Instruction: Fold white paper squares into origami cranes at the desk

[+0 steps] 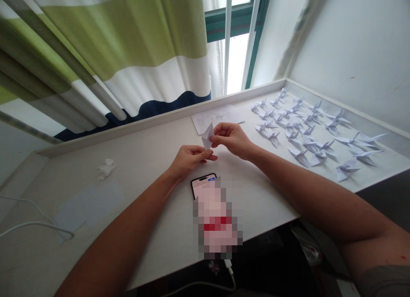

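Observation:
A small piece of folded white paper (208, 136), shaped like a narrow diamond, is held upright above the table between my two hands. My left hand (194, 157) pinches its lower tip between thumb and fingers. From the right, my right hand (231, 138) grips the paper's side edge, thumb toward me and fingers curled behind. Several white paper cranes (307, 130) stand spread over the right part of the table. Just below my hands lies a phone (194, 184), its screen lit and mostly blurred out.
A printed sheet or booklet (205, 119) lies behind my hands on the white table (153, 143). Crumpled tissue (106, 169), white paper sheets (75, 205) and a white cable (35, 223) are at the left. A raised rim borders the table's back, before a striped curtain (128, 32).

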The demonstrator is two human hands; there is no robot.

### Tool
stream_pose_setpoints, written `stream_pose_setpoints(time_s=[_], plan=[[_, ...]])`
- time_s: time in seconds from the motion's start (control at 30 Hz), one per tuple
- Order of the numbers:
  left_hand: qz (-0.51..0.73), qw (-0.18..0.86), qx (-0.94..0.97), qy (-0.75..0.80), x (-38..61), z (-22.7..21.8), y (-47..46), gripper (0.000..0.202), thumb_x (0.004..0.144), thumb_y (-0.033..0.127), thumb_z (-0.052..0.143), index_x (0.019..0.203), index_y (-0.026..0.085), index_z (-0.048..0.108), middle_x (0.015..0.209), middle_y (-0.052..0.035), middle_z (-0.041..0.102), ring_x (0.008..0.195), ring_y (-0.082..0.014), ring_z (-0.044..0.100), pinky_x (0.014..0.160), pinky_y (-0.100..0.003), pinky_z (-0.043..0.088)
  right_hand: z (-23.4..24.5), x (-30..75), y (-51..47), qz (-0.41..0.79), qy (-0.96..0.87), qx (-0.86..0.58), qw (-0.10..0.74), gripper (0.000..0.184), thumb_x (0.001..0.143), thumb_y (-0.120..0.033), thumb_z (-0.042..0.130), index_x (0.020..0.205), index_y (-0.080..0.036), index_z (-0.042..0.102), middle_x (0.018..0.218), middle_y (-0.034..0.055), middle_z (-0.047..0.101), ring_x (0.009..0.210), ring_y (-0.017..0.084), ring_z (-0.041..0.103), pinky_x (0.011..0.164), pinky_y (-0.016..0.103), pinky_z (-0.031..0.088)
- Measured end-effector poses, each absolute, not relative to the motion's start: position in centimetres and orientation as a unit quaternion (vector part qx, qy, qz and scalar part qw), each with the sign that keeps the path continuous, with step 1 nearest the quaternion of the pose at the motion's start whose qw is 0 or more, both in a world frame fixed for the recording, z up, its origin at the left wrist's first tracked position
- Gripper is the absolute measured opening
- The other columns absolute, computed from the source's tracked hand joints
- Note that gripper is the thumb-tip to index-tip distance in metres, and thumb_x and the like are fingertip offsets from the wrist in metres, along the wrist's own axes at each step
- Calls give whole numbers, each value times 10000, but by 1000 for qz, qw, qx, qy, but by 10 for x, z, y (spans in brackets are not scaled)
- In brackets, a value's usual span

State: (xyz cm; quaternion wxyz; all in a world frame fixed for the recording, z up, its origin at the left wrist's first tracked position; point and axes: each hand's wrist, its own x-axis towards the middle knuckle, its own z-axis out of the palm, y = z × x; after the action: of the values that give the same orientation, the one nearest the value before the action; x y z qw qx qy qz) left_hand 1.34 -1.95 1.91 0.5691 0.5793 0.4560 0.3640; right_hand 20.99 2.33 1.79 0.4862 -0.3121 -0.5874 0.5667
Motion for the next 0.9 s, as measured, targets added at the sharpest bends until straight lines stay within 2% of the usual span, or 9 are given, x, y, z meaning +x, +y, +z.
stream_pose_setpoints(time_s=[0.1,0.2,0.3,0.4,0.5,0.7,0.83,0.9], plan=[[369,569,570,464,14,21,-20,361,797,518,881,806,162,816,875,-129,837,870,-253,765,874,-390,542,17,210,24,565,-589,-309,488,308,725,-330,922,785,-200,650,701,-11,705,659,142,676,663,313,579],[373,594,567,432,13,21,-19,392,838,515,845,990,155,822,1019,-137,841,933,-275,787,919,-412,549,15,210,25,569,-596,-297,483,283,756,-336,896,796,-207,647,726,-3,717,692,156,690,696,332,580],[388,625,561,380,10,16,-15,559,929,643,692,1155,140,788,1131,-159,824,961,-298,802,974,-455,557,12,209,25,553,-611,-299,481,252,768,-333,880,795,-200,667,794,12,727,743,158,688,731,337,564],[406,603,565,390,9,10,-14,573,905,668,720,1121,140,771,1089,-148,829,862,-261,802,923,-427,583,10,208,25,533,-624,-313,479,249,770,-354,883,801,-192,696,843,20,727,781,154,669,761,336,545],[410,576,578,407,11,7,-15,543,875,653,769,1054,140,767,996,-128,832,792,-231,786,837,-380,590,12,207,23,547,-623,-301,471,247,791,-365,871,804,-194,693,811,6,706,763,146,642,755,329,529],[403,529,613,427,17,9,-19,531,881,682,733,910,153,756,817,-95,802,705,-199,737,739,-334,550,17,207,16,548,-658,-289,428,278,815,-455,857,833,-209,729,818,15,721,791,174,655,736,334,543],[407,517,618,430,18,8,-19,415,883,579,753,827,171,700,745,-54,762,675,-180,712,741,-329,543,15,208,18,513,-660,-331,438,341,826,-502,849,729,-207,707,723,19,702,734,185,651,685,341,533],[408,523,612,431,19,7,-19,366,873,529,770,851,172,692,759,-47,762,667,-178,716,735,-327,540,14,209,20,506,-661,-334,442,371,842,-522,832,707,-201,704,704,22,695,719,178,640,685,336,521]])
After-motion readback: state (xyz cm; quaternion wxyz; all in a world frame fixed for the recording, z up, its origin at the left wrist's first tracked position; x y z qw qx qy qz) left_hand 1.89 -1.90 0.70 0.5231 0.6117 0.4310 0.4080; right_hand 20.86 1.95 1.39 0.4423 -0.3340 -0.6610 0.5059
